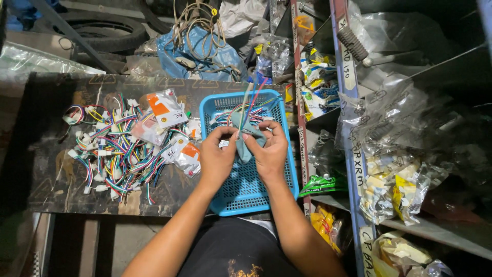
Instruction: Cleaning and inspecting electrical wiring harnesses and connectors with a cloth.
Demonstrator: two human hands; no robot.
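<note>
2 hands work over the blue basket: your left hand and right hand both pinch a small clear bag with coloured wires sticking out. Risk: loose wires snag the basket mesh, or the bag slips into the wire pile.

A heap of multicoloured wire harnesses with white connectors lies spread on the dark worktop, left of the blue basket. Several clear packets with orange labels rest on and beside the heap. Behind the worktop sit a black tyre, a crumpled blue plastic bag and a bundle of beige cables on top of it. To the right stands a metal shelf rack crammed with clear bags of parts; a green packet pokes out near its lower edge, with yellow packets below
</note>
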